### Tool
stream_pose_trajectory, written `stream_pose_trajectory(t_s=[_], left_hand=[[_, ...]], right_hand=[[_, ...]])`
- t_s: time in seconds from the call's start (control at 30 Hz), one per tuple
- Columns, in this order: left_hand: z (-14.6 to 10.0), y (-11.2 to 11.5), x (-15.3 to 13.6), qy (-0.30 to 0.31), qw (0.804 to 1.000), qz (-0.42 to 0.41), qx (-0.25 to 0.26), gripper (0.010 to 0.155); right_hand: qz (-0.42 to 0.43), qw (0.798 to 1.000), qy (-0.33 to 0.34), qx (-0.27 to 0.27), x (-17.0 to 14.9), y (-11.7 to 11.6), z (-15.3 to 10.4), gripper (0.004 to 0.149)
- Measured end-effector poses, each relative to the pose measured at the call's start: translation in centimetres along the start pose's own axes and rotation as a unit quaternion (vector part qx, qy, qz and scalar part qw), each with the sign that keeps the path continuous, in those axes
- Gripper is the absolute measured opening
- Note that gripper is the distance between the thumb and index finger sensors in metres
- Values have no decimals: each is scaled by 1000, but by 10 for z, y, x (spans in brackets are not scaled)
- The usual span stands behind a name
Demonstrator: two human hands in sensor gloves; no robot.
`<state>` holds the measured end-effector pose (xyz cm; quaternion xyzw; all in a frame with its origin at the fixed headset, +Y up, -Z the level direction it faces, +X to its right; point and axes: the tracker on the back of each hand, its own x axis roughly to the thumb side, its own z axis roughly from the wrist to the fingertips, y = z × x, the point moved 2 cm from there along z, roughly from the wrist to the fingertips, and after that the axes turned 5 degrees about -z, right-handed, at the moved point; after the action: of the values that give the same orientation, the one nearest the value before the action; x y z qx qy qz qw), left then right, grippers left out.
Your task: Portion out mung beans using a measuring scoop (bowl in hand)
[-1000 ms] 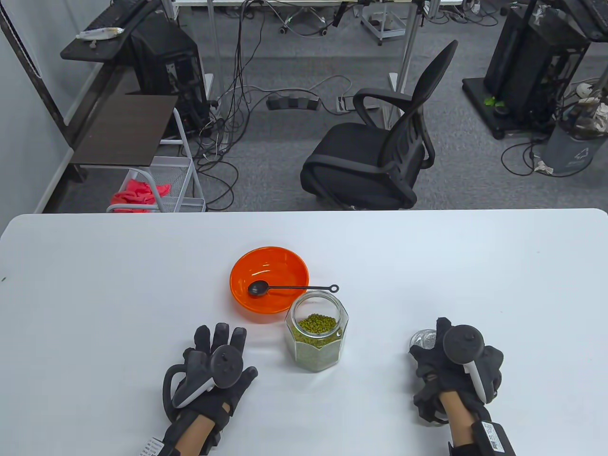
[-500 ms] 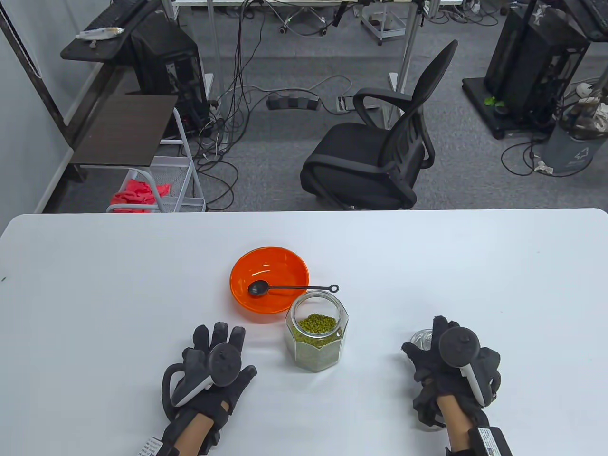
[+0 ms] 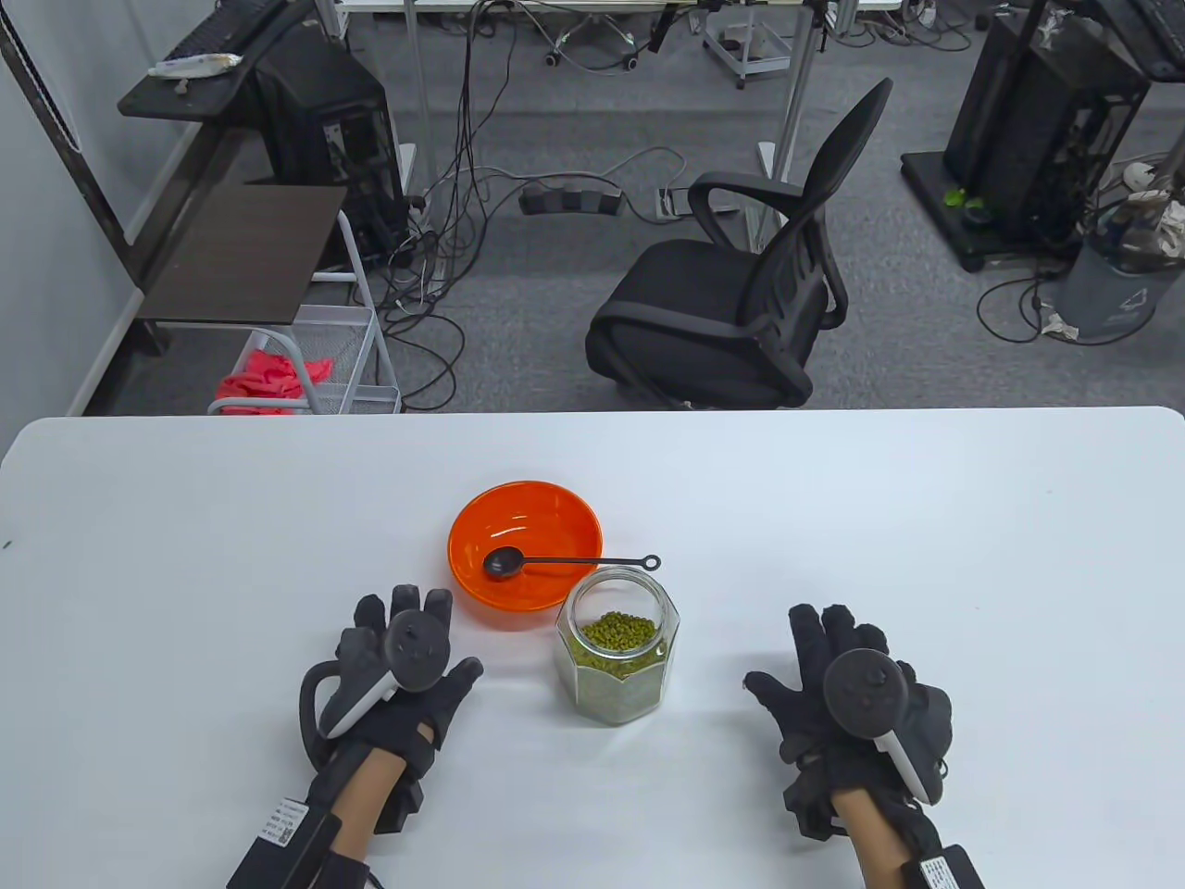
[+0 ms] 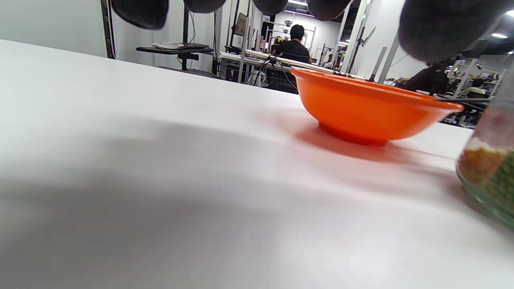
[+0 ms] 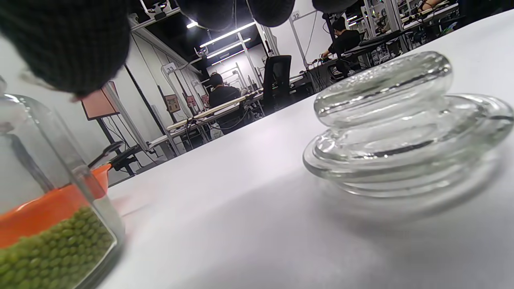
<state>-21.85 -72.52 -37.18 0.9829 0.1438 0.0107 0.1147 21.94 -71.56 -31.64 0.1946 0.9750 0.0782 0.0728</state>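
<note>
Both hands have shifted since the earlier frames: my right hand (image 3: 847,690) has let go of the glass lid (image 5: 405,124) and slid forward over it, fingers now spread wide and holding nothing, while my left hand (image 3: 398,657) has crept up the worktop (image 3: 926,519) toward the orange bowl (image 3: 525,542), its fingers also spread and empty. From the right wrist view the lid sits flat on the white surface just ahead of the palm, though in the table view the hand hides it. With the lid off, the jar (image 3: 617,659) of mung beans (image 3: 618,634) stands open between my hands, just in front of the bowl and touching or nearly touching its rim. A black measuring scoop (image 3: 555,561) lies across the bowl, its cup inside and its handle reaching out over the right rim. I judge the opening step finished and the portioning itself not yet begun; the bowl is still to be lifted and the scoop taken up. Beyond the plain white worktop lie grey carpet, a black office chair (image 3: 741,278), trailing cables and equipment racks, with people seated at desks in the wrist views.
</note>
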Motion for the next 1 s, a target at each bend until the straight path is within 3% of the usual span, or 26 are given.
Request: stream_pose_trajectory(t_s=[0.23, 0.37, 0.7, 1.0], left_hand=[[41, -37, -9, -40, 999, -29, 11, 85], [66, -42, -14, -63, 997, -51, 1, 86], [112, -20, -8, -122, 988, -69, -60, 92], [127, -7, -5, -183, 978, -46, -85, 93]], right_hand=[[12, 1000, 7, -6, 4, 3, -3, 81], [9, 1000, 9, -9, 4, 3, -3, 82], [3, 1000, 12, -5, 6, 2, -3, 83], [11, 1000, 9, -10, 5, 3, -3, 83]])
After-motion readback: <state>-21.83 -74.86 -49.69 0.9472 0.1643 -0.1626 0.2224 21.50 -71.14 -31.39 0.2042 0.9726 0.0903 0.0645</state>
